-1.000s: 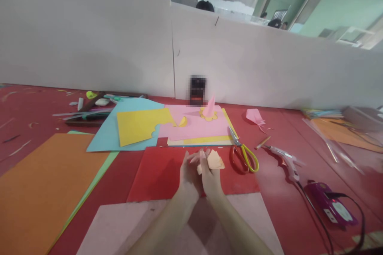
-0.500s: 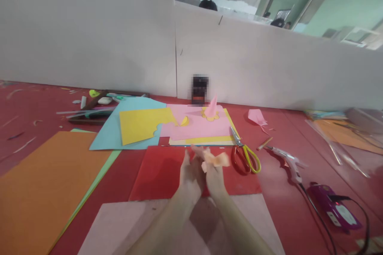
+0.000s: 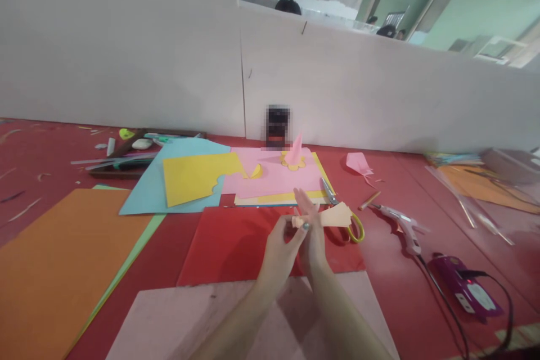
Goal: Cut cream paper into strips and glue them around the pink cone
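Both of my hands meet over a red paper sheet (image 3: 236, 244) in the middle of the table. My left hand (image 3: 283, 247) pinches the narrow end of a small peach paper piece (image 3: 333, 216) between thumb and fingers. My right hand (image 3: 312, 236) is right behind it, fingers pointing up and touching the same piece at its narrow end. The peach paper fans out to the right, over the yellow-handled scissors (image 3: 343, 214).
Orange (image 3: 54, 270), light blue (image 3: 177, 180), yellow (image 3: 192, 177) and pink (image 3: 274, 177) sheets lie around. A pink paper cone (image 3: 296, 149) stands at the back. A glue gun (image 3: 403, 225) and purple power adapter (image 3: 468, 289) lie right. A pale partition (image 3: 169, 62) closes the back.
The peach paper piece has been opened out from a folded wad into a fan pointing right. Both hands rose slightly and shifted right with it.
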`<state>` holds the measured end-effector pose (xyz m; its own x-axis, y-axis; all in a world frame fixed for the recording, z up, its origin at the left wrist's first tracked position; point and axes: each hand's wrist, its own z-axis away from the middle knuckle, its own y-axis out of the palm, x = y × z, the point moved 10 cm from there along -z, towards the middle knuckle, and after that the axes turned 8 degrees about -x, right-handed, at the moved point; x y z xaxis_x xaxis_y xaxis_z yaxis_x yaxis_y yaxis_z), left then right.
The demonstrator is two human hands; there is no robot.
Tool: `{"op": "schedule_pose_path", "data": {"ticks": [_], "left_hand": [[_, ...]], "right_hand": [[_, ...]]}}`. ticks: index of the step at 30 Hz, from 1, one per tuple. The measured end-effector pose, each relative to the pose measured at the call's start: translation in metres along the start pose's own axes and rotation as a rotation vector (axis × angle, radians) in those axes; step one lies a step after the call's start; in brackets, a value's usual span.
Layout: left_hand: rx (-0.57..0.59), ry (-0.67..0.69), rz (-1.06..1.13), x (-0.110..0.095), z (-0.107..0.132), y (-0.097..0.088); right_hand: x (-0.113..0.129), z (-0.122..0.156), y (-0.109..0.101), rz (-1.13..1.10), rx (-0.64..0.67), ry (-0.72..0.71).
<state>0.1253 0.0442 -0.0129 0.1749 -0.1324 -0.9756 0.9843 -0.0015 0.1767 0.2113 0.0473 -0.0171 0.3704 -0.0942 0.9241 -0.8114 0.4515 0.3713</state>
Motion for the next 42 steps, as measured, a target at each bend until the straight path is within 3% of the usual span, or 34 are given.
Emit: {"op": "schedule_pose_path", "data": {"ticks": [4, 9, 14, 20, 24, 30, 37, 42], "left_hand": [[-0.028, -0.060, 0.090, 0.005, -0.005, -0.004], [-0.031, -0.069, 0.145, 0.004, -0.011, -0.010], [0.058, 0.048, 0.026, -0.011, -0.016, -0.011], [-0.023, 0.243, -0.253, -0.036, -0.021, -0.047], [0.000, 0.244, -0.257, -0.036, -0.020, -0.066], [0.083, 0.154, -0.279, -0.015, -0.018, -0.071], [0.058, 0.257, -0.334, -0.015, -0.020, -0.080], [0.098, 0.167, -0.281, -0.008, -0.021, -0.079]], "right_hand": [[0.004, 0.002, 0.000, 0.189, 0.031, -0.097], [0.000, 0.003, 0.005, 0.148, 0.075, -0.100], [-0.003, -0.002, 0.006, 0.133, 0.106, -0.084], [0.008, -0.009, -0.011, 0.227, 0.230, -0.035], [0.006, -0.006, -0.021, 0.444, 0.341, -0.058], [0.006, 0.008, -0.020, 0.817, 0.365, -0.377], [0.008, 0.015, -0.013, 0.875, 0.418, -0.544], [0.006, 0.017, -0.014, 0.887, 0.432, -0.578]]}}
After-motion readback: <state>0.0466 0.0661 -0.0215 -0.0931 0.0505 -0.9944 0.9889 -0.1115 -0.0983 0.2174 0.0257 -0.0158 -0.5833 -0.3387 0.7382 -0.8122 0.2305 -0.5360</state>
